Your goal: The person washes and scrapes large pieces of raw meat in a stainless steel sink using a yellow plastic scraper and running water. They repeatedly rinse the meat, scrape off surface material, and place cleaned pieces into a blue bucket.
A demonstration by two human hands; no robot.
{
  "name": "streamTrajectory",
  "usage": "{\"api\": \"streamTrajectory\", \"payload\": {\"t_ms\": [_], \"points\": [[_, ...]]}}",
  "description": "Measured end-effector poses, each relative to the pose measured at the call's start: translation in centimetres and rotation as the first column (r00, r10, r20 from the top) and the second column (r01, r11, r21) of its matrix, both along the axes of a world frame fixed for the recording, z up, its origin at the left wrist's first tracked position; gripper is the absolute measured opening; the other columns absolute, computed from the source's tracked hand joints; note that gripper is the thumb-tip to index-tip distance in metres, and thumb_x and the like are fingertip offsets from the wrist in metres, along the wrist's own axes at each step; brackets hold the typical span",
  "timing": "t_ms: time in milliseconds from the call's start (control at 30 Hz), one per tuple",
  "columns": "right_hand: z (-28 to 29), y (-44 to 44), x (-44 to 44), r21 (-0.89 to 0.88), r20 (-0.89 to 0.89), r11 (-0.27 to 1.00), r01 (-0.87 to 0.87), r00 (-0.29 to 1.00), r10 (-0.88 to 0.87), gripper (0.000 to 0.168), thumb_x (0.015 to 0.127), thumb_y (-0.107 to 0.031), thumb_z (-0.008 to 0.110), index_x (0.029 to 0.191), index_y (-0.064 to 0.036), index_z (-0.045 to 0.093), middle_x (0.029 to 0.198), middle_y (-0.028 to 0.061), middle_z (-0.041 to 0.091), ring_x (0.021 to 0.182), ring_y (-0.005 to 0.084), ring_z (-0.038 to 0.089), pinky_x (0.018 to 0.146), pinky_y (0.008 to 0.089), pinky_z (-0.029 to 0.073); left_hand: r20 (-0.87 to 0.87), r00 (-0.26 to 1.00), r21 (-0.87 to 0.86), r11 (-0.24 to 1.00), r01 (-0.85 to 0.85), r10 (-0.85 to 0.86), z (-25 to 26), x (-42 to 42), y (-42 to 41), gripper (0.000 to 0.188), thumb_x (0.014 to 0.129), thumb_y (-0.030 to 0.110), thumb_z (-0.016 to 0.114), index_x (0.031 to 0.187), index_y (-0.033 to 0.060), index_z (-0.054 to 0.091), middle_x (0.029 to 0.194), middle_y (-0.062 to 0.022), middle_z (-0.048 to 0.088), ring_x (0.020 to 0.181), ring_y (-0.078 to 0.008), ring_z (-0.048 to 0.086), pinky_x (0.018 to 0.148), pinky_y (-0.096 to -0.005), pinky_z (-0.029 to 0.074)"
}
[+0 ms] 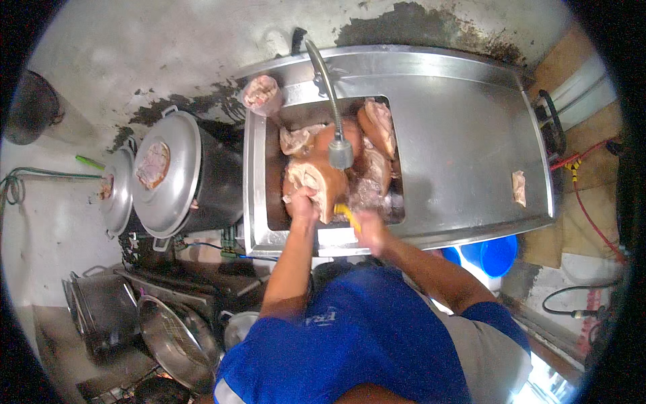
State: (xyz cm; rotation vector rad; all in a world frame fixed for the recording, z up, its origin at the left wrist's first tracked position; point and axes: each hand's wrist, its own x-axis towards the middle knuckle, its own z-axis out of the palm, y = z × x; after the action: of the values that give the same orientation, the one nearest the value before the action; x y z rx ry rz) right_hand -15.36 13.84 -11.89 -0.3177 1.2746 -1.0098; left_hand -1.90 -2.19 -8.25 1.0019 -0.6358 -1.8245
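Note:
My left hand (pixel 305 204) grips the near edge of a large skin-on slab of meat (pixel 330 179) in the stainless steel sink basin (pixel 274 177). My right hand (pixel 371 232), blurred, is closed around a yellow-handled tool (pixel 347 214). The tool's head lies close against the slab's right side, and its kind cannot be made out. Other skin-on pieces of meat, one at the back right (pixel 378 126) and one at the back left (pixel 299 139), lie around the held slab. Above them hangs a flexible faucet's spray head (pixel 340 154); bubbly water (pixel 371 194) shows at the basin's right.
A clear tub of meat scraps (pixel 261 95) stands at the sink's back left corner. On the steel drainboard (pixel 464 136) lies a small pale scrap (pixel 519 188). Left, a large lidded aluminium pot (pixel 217 177) carries a meat piece (pixel 153 165) on its lid. Blue buckets (pixel 497 255) stand below right.

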Motion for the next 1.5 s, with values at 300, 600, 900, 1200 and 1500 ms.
{"api": "streamTrajectory", "payload": {"t_ms": [300, 600, 900, 1200, 1500], "points": [[5.0, -1.4, 0.1, -0.118, 0.067, 0.986, -0.121, 0.989, 0.129, 0.025, 0.102, -0.029, 0.048, 0.085, -0.012, 0.054, 0.059, -0.0037, 0.045, 0.045, 0.0082, 0.041, 0.038, 0.0263, 0.031, 0.007, 0.982, -0.208, 0.96, 0.188, -0.191, 1.9, 0.0, 0.2, 0.062, 0.062, -0.003, 0.048, 0.124, -0.0021, 0.055, 0.103, -0.0102, 0.066, 0.089, -0.0231, 0.067, 0.082, -0.0331, 0.056], [0.9, -2.1, 0.4, -0.304, -0.463, 0.948, -0.094, 0.884, -0.06, 0.025, 0.101, -0.021, 0.047, 0.082, -0.009, 0.056, 0.062, -0.0018, 0.048, 0.05, 0.0097, 0.043, 0.044, 0.0272, 0.035, -0.099, 0.989, -0.092, 0.99, 0.103, -0.112, 0.6, 0.2, 0.4, 0.069, 0.062, 0.002, 0.049, 0.131, -0.0011, 0.049, 0.111, -0.013, 0.064, 0.099, -0.0283, 0.065, 0.09, -0.0403, 0.054], [12.7, -4.2, -3.9, -0.485, -0.844, 0.697, -0.528, 0.492, -0.214, 0.018, 0.094, -0.014, 0.055, 0.083, -0.001, 0.06, 0.077, 0.0197, 0.062, 0.074, 0.0386, 0.063, 0.064, 0.047, 0.047, -0.237, 0.937, 0.053, 0.96, 0.276, -0.256, 3.0, 3.5, -0.1, 0.078, 0.059, 0.018, 0.051, 0.134, 0.0015, 0.047, 0.122, -0.0192, 0.06, 0.109, -0.0379, 0.062, 0.097, -0.0498, 0.051], [6.3, -0.2, -17.5, -0.006, -0.987, 0.909, -0.417, -0.143, -0.072, 0.017, 0.087, -0.019, 0.056, 0.094, -0.007, 0.065, 0.078, 0.0164, 0.067, 0.075, 0.0347, 0.067, 0.063, 0.0482, 0.052, -0.434, 0.873, 0.168, 0.932, 0.321, -0.223, 6.9, 5.2, 1.7, 0.08, 0.06, 0.024, 0.055, 0.136, 0.003, 0.046, 0.128, -0.0193, 0.058, 0.111, -0.0389, 0.06, 0.098, -0.0509, 0.05], [5.5, 4.4, -24.6, 0.08, -0.944, 0.995, 0.058, -0.317, 0.094, 0.018, 0.089, -0.022, 0.061, 0.1, -0.009, 0.066, 0.109, 0.0141, 0.064, 0.104, 0.0358, 0.06, 0.088, 0.0489, 0.047, -0.294, 0.917, 0.04, 0.955, 0.293, -0.269, 3.1, 1.1, 2.0, 0.061, 0.067, 0.024, 0.051, 0.122, -0.0005, 0.056, 0.111, -0.0179, 0.065, 0.098, -0.034, 0.065, 0.09, -0.0458, 0.053]]}}
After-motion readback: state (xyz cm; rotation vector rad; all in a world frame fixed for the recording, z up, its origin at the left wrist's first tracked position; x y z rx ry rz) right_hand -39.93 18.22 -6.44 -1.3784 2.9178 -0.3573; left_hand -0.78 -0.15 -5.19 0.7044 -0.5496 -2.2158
